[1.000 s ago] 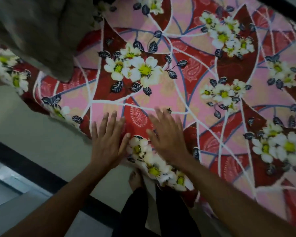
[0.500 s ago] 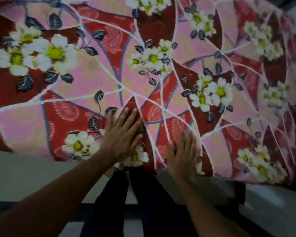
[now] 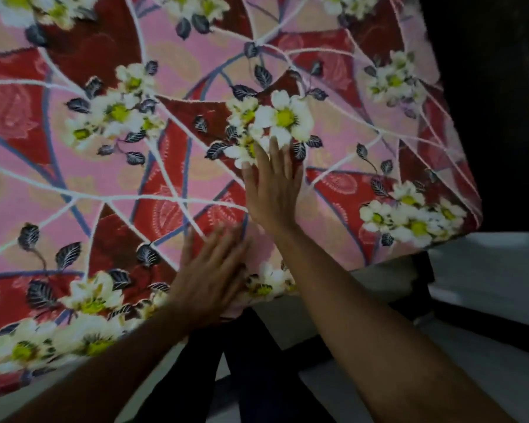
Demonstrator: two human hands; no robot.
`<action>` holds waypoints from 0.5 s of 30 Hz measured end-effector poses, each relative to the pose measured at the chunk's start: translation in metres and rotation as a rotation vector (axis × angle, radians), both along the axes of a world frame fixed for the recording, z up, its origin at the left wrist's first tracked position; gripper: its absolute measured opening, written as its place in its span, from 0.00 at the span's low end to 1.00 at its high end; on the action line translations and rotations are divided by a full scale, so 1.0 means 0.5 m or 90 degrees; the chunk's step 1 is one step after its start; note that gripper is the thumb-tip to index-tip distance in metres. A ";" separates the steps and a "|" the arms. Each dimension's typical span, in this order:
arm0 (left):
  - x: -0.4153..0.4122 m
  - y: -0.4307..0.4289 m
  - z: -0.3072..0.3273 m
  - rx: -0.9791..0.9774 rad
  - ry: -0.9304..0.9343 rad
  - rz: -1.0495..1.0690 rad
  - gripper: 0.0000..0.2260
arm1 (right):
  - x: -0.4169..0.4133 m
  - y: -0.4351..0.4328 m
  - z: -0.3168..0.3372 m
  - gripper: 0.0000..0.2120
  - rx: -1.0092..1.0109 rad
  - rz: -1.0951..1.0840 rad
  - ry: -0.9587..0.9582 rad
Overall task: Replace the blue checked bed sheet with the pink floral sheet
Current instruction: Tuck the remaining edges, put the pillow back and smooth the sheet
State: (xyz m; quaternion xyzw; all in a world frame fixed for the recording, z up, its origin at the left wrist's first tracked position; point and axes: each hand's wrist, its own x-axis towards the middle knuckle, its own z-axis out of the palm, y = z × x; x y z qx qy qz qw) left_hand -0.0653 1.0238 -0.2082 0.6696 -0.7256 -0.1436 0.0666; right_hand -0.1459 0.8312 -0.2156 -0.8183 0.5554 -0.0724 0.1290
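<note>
The pink floral sheet (image 3: 171, 166), with red panels and white flowers, lies spread over the bed and fills most of the view. My left hand (image 3: 209, 270) lies flat on it near the bed's front edge, fingers straight and blurred by motion. My right hand (image 3: 272, 187) presses flat on the sheet farther in, fingertips on a white flower. Neither hand grips cloth. No blue checked sheet is in view.
The bed's right corner (image 3: 458, 227) drops off to a dark gap. Pale floor with a dark stripe (image 3: 486, 337) runs below the bed edge. My legs in dark trousers (image 3: 251, 377) stand against the bed's front edge.
The view has swung toward the bed's right corner. My right hand slid farther onto the sheet, up to the flower. My left hand moved right along the front edge.
</note>
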 end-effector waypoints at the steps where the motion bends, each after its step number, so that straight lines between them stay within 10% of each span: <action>1: 0.016 -0.037 0.001 0.008 -0.011 0.000 0.27 | -0.016 -0.019 -0.007 0.26 0.015 -0.021 -0.001; 11: 0.049 -0.390 -0.006 0.007 -0.049 -0.021 0.29 | -0.442 0.062 -0.018 0.27 0.057 -0.390 0.094; 15: -0.046 -0.479 -0.026 0.016 -0.057 -0.073 0.30 | -0.445 0.023 -0.008 0.26 -0.015 -0.322 -0.005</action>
